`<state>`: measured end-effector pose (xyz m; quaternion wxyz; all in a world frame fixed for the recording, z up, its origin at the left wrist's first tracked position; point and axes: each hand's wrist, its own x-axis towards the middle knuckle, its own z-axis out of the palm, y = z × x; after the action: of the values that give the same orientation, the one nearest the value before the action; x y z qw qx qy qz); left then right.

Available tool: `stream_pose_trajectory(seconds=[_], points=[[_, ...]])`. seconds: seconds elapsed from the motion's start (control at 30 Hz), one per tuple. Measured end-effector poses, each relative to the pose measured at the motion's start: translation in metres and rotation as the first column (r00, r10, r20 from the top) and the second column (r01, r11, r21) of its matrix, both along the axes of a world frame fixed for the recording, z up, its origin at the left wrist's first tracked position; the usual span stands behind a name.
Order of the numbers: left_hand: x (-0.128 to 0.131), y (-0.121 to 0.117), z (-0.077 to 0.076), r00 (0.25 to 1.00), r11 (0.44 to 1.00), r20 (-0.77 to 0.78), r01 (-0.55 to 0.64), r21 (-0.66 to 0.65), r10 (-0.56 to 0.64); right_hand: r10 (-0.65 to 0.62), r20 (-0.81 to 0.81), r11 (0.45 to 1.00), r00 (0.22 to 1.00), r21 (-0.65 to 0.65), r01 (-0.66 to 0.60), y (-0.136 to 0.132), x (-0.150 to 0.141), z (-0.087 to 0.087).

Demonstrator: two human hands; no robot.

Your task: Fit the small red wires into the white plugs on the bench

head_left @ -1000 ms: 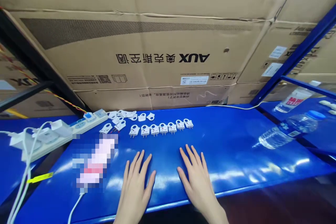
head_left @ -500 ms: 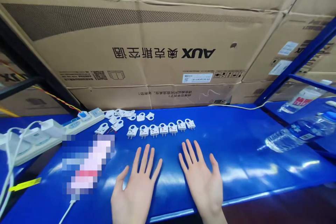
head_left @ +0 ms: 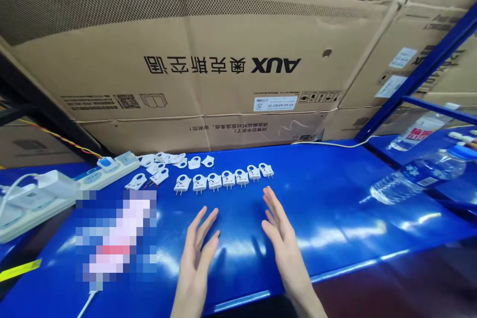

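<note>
A row of white plugs point(head_left: 228, 179) lies on the blue worktop point(head_left: 335, 184), prongs facing the person, apparently lined up so each one shows; the loose heap of plugs point(head_left: 166, 158) left of it looks merely set aside. On the person's side of the row, the left hand point(head_left: 199, 248) and right hand point(head_left: 282, 238) hang empty, thumbs apart from fingers, palms roughly facing. Right of the row lies a clear bottle point(head_left: 413, 179) (how full, I can't tell); behind the row, the printed carton point(head_left: 223, 89) hides its contents.

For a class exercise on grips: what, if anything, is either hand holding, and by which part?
Nothing is held: the left hand and right hand are both open and empty, apart from the row of plugs.
</note>
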<state>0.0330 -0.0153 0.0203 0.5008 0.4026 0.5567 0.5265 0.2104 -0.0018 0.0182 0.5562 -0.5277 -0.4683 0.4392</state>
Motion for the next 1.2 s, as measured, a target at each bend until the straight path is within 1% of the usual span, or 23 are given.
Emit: stream_pose_trajectory(seconds=[0.03,0.07,0.1,0.13,0.17,0.2,0.23,0.3,0.33,0.4,0.5,0.57,0.73,0.87,0.97,1.1,1.2], points=[[-0.007,-0.001,-0.003,0.967,0.998,-0.255,0.027,0.054,-0.013,-0.012,0.243,0.999,0.970,0.048,0.000,-0.001,0.003,0.005],[-0.015,-0.001,-0.005,0.870,0.992,-0.494,0.074,0.106,-0.013,-0.010,0.440,0.997,0.898,0.077,-0.026,-0.002,0.005,0.010],[-0.022,-0.001,-0.007,0.742,0.978,-0.670,0.120,0.170,0.026,0.014,0.585,0.994,0.811,0.078,-0.074,-0.002,0.007,0.013],[-0.029,0.000,-0.009,0.615,0.960,-0.787,0.188,0.206,0.049,0.051,0.684,0.991,0.727,0.058,-0.124,-0.002,0.008,0.015],[-0.034,0.002,-0.011,0.510,0.945,-0.857,0.238,0.225,0.076,0.091,0.748,0.985,0.657,0.027,-0.168,-0.001,0.009,0.015],[-0.039,0.004,-0.014,0.429,0.934,-0.898,0.268,0.234,0.102,0.127,0.791,0.980,0.599,-0.006,-0.199,0.000,0.008,0.013],[-0.042,0.007,-0.017,0.370,0.928,-0.922,0.293,0.232,0.113,0.152,0.821,0.976,0.550,-0.036,-0.215,0.002,0.006,0.009],[-0.045,0.011,-0.025,0.306,0.916,-0.946,0.338,0.214,0.108,0.172,0.861,0.974,0.479,-0.075,-0.214,0.005,0.001,-0.002],[-0.045,0.013,-0.029,0.295,0.904,-0.950,0.371,0.213,0.103,0.177,0.872,0.974,0.456,-0.089,-0.208,0.007,-0.002,-0.008],[-0.044,0.014,-0.036,0.285,0.914,-0.955,0.362,0.183,0.079,0.189,0.883,0.974,0.429,-0.112,-0.199,0.009,-0.007,-0.018],[-0.042,0.015,-0.041,0.297,0.921,-0.954,0.358,0.155,0.046,0.200,0.884,0.972,0.422,-0.124,-0.200,0.009,-0.009,-0.024],[-0.042,0.014,-0.040,0.307,0.919,-0.951,0.362,0.157,0.042,0.210,0.882,0.970,0.422,-0.133,-0.204,0.009,-0.009,-0.023],[-0.044,0.015,-0.040,0.301,0.920,-0.953,0.364,0.148,0.035,0.226,0.883,0.966,0.412,-0.147,-0.214,0.009,-0.007,-0.018],[-0.046,0.016,-0.041,0.322,0.920,-0.947,0.368,0.134,0.009,0.211,0.886,0.968,0.412,-0.130,-0.216,0.009,-0.006,-0.021],[-0.045,0.016,-0.040,0.327,0.924,-0.945,0.357,0.135,0.012,0.206,0.884,0.969,0.419,-0.124,-0.214,0.009,-0.006,-0.023],[-0.044,0.016,-0.039,0.301,0.928,-0.953,0.352,0.125,0.014,0.196,0.870,0.971,0.452,-0.107,-0.214,0.009,-0.006,-0.022],[-0.044,0.016,-0.038,0.276,0.926,-0.961,0.359,0.117,0.015,0.207,0.872,0.969,0.444,-0.120,-0.217,0.009,-0.005,-0.021]])
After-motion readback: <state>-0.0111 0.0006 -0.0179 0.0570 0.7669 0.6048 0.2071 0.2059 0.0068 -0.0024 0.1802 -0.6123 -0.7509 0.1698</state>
